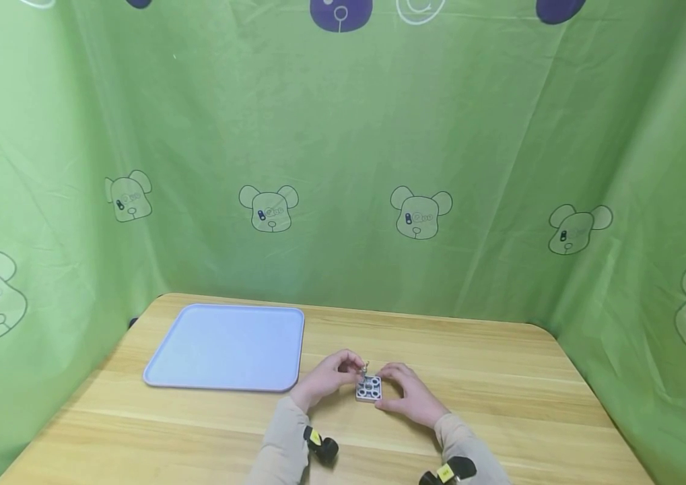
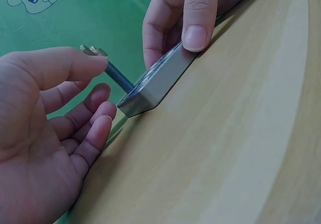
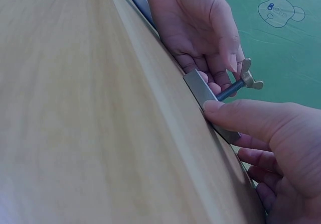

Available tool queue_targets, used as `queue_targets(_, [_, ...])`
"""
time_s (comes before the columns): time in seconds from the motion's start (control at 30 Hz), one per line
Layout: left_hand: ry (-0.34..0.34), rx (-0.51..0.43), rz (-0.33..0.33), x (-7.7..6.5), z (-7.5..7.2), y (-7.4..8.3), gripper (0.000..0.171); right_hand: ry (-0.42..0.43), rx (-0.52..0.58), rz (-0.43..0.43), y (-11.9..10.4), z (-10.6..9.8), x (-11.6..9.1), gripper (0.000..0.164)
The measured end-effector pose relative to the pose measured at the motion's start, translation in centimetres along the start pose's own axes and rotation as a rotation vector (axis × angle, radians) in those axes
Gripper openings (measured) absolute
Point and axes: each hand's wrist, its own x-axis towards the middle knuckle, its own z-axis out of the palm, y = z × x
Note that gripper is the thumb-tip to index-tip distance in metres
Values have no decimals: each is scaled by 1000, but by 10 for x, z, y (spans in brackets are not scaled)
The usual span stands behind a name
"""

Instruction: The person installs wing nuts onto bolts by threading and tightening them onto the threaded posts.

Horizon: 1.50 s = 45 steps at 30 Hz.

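In the head view we see a square grey metal block with round holes (image 1: pixel 369 397) lying on the wooden table (image 1: pixel 500 377), low in the frame, right of centre; a wing screw (image 1: pixel 365 368) stands at its upper left corner. Our left hand (image 1: pixel 326 379) reaches in from the left, our right hand (image 1: pixel 413 400) from the right; a pale blue tray (image 1: pixel 227 347) lies farther left.

In the left wrist view our right hand clasps the block, thumb against its side wall. Our left thumb overlaps the screw near its wings; whether we pinch it, we cannot tell.

In the right wrist view the screw stands upright from the block. We judge both rigid, the block fairly heavy, its smooth walls perhaps slippery: best held by opposite sides, the screw by its wings.
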Motion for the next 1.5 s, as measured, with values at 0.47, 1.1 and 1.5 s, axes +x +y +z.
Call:
queue_targets(0.47, [4, 23, 11, 3, 0, -5, 26, -6, -6, -3, 1, 0, 0, 59])
queue_targets(1.1, [2, 54, 19, 1, 2, -3, 21, -5, -2, -8, -1, -1, 0, 55])
queue_targets(1.5, [0, 38, -2, 1, 1, -2, 29, -4, -5, 5, 1, 0, 1, 57])
